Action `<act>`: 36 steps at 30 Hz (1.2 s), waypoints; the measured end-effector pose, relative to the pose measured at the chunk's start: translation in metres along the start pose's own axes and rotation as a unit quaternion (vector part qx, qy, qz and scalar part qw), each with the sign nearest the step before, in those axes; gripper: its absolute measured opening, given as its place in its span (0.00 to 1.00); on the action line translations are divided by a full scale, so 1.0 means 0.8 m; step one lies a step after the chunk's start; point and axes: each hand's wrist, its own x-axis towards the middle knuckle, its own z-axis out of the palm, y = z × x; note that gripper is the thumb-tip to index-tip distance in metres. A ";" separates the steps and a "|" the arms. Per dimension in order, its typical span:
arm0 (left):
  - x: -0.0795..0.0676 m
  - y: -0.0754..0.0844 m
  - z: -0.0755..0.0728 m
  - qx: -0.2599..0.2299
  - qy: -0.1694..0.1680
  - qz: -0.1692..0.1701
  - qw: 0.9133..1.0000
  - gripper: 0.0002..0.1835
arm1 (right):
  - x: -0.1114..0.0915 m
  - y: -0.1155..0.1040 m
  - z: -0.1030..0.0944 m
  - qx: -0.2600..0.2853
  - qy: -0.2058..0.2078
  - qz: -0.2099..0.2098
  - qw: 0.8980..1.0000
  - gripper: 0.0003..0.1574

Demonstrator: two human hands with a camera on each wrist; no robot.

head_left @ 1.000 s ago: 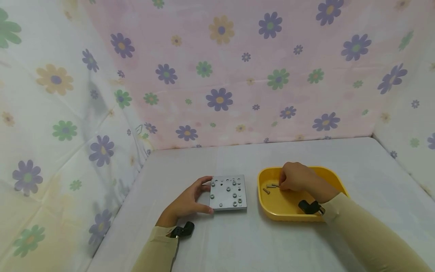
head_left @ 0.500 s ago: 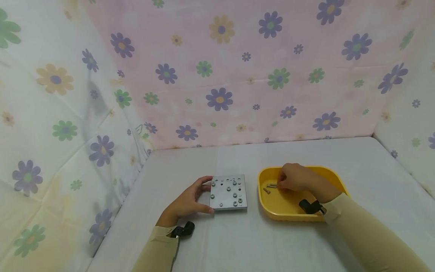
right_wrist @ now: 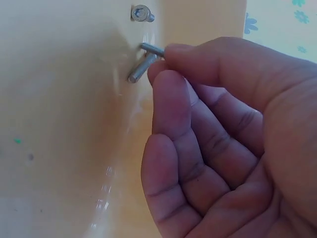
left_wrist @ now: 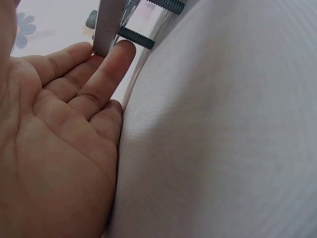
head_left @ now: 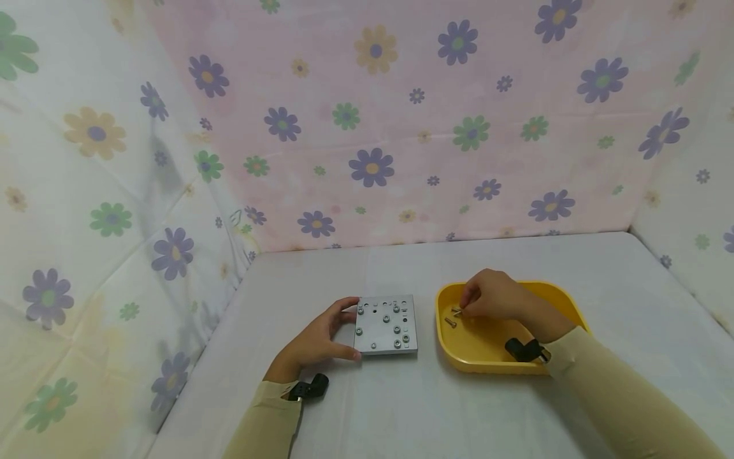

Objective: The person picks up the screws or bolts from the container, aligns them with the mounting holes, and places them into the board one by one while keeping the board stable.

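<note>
A square silver metal plate (head_left: 381, 335) with several socket head screws set in it lies at mid-table. My left hand (head_left: 321, 338) holds its left side, thumb at the near corner and fingers at the far corner. In the left wrist view, threaded screw shanks (left_wrist: 136, 37) stick out below the plate (left_wrist: 108, 27), and a fingertip is against one. Over the yellow tray (head_left: 476, 366), my right hand (head_left: 496, 296) pinches a screw (right_wrist: 152, 49) between thumb and index finger; its head is hidden. Another screw (right_wrist: 141, 68) lies beside it, and a socket head screw (right_wrist: 142, 14) lies farther off.
White cloth covers the table (head_left: 390, 408). Flowered fabric (head_left: 401, 127) hangs behind and at both sides. The tray has raised walls around the right hand. A black wrist device (head_left: 309, 387) sits on the left forearm, another (head_left: 524, 349) on the right.
My right hand has shifted slightly left in the tray and lifted a little, and its fingers now pinch a screw. The left hand and the plate have stayed in place.
</note>
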 end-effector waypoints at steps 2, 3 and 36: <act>0.000 0.000 0.000 0.000 0.000 0.001 1.000 0.60 | 0.001 0.001 0.001 0.002 -0.002 -0.001 1.000 0.04; 0.000 0.000 0.000 0.000 0.001 0.002 1.000 0.60 | 0.001 0.001 0.001 0.003 -0.003 0.002 1.000 0.04; 0.001 -0.007 -0.004 -0.001 0.006 -0.009 1.000 0.62 | 0.012 -0.004 0.014 -0.075 -0.051 -0.029 0.995 0.11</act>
